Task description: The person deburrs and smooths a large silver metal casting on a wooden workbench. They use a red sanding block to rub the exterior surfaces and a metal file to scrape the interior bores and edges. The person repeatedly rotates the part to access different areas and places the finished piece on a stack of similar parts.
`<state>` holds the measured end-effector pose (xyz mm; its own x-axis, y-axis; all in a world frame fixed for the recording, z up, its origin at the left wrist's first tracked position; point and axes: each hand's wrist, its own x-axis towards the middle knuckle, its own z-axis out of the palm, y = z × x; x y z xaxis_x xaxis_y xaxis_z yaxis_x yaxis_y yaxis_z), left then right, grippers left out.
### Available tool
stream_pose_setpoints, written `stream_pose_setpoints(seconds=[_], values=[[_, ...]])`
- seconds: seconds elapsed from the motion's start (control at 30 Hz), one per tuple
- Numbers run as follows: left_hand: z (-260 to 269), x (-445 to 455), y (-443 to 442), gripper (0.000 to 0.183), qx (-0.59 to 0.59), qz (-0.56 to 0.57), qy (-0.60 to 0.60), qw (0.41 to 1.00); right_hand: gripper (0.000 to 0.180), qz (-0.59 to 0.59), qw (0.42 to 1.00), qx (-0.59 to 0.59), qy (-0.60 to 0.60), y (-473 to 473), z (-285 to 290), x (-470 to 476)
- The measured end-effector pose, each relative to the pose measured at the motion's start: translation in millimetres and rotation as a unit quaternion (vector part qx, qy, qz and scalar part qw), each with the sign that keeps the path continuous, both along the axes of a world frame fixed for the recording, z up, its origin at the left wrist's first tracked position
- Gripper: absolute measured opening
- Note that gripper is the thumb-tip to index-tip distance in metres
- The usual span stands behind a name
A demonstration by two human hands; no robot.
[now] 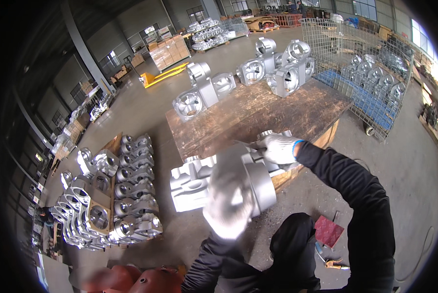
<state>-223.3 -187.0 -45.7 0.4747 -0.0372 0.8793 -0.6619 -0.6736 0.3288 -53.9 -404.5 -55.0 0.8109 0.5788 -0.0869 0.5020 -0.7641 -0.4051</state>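
A large cast metal housing (191,186) lies at the near edge of a worn wooden workbench (237,113), its round end towards me. My left hand (230,208), in a pale glove and blurred, is against the near side of the casting. On its far right side is my right hand (280,148), in a white knit glove with a blue cuff, its fingers closed around a thin tool (246,143) that I cannot identify. Behind them on the bench stand a finished-looking casting (208,91) and several similar ones (290,69).
Castings are stacked on a pallet (112,183) at the left, above red metal parts (131,280). A wire mesh cage (369,73) stands right of the bench. A red plate (328,231) and a cable (420,252) lie on the floor. Far back is a yellow pallet jack (162,76).
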Motion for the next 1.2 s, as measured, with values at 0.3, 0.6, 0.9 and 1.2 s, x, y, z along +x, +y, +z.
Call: stream_pose_setpoints(seconds=[0.3, 0.6, 0.9, 1.2], values=[[37, 128, 24, 0.016, -0.270, -0.091, 0.192, 0.939, 0.046, -0.151, 0.703, 0.642, 0.267, -6, -57, -145], [40, 166, 44, 0.014, -0.243, -0.110, 0.222, 0.938, 0.041, -0.224, 0.565, 0.787, 0.106, 139, -66, -150], [42, 166, 43, 0.009, -0.263, -0.116, 0.221, 0.932, 0.050, -0.294, 0.565, 0.765, 0.092, 152, -46, -145], [41, 166, 45, 0.012, -0.260, -0.099, 0.226, 0.933, 0.039, -0.268, 0.449, 0.813, 0.256, 145, -53, -127]])
